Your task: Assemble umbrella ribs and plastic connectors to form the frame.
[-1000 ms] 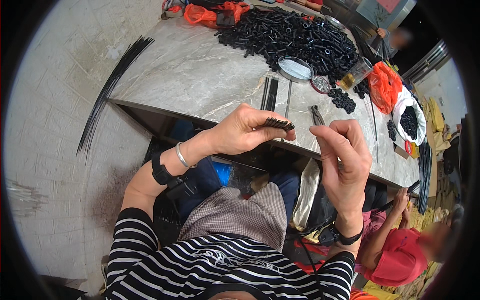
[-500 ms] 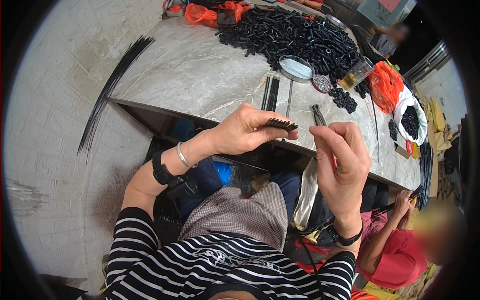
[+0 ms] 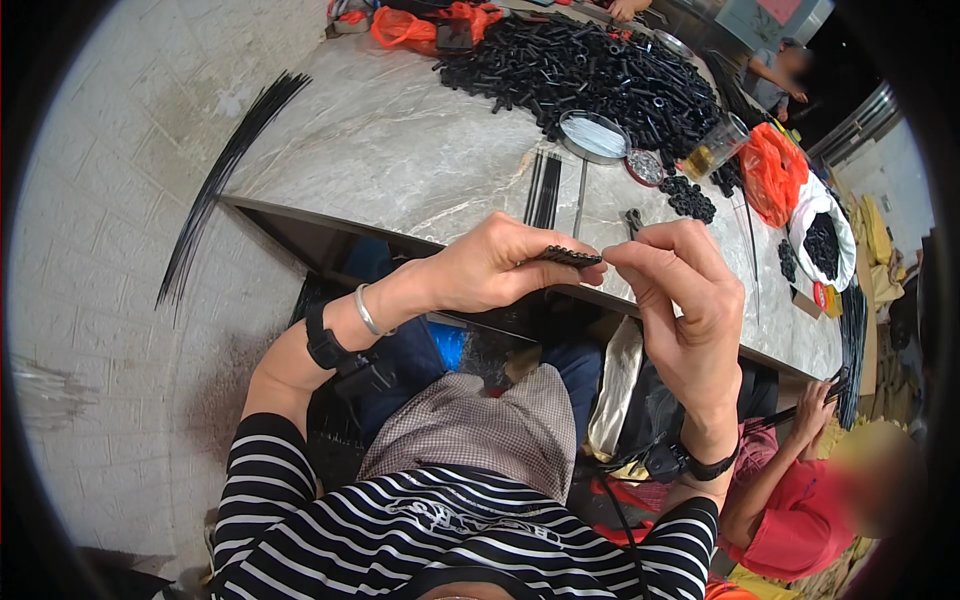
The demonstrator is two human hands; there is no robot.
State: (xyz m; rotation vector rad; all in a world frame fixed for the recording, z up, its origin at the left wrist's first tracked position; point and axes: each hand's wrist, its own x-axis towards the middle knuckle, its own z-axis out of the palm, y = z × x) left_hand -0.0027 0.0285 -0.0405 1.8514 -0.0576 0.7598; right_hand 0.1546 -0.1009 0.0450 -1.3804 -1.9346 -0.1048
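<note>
At frame centre, our left hand [image 3: 492, 264] pinches slim black rods [image 3: 570, 257] in a flat row, probably keeping ends accessible; we cannot tell whether our right hand [image 3: 692, 290], pinched beside them, holds anything.

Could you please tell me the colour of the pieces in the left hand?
The pieces are black, as the head view shows.

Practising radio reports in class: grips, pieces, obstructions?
Left grip closed on row of black pieces. Right grip near their ends, hold unclear. No obstruction visible between.
</note>
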